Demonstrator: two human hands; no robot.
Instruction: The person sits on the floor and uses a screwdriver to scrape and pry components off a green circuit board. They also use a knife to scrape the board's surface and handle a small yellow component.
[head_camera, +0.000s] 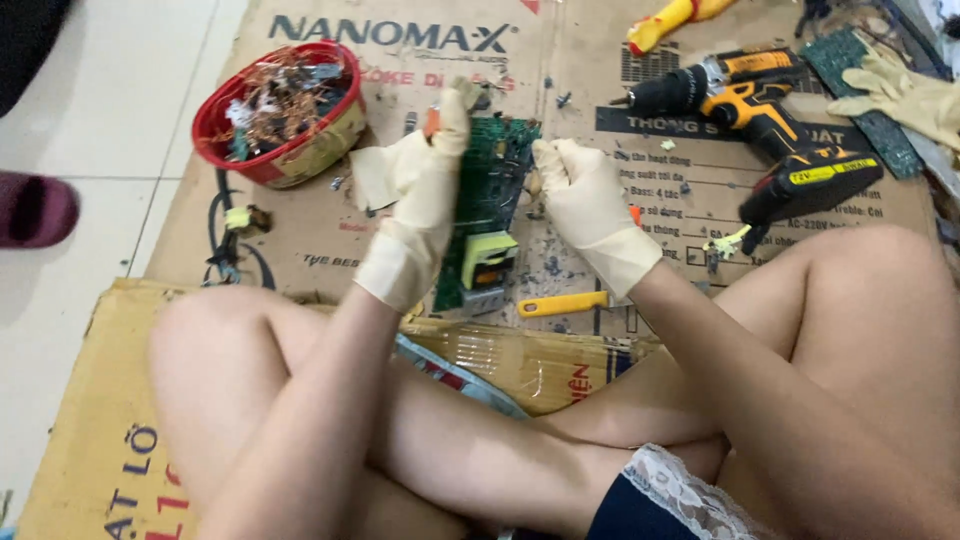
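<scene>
your left hand gloved, clamps board left edge; right hand fisted on right edge. board upright over cardboard. yellow tool just below. red basket left, drill right, spare gloves beyond.

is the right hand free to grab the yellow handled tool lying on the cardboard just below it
Probably not as things stand: the right hand is closed on the edge of the green circuit board. The yellow-handled tool lies uncovered just below, so letting go would clear the way.
</scene>
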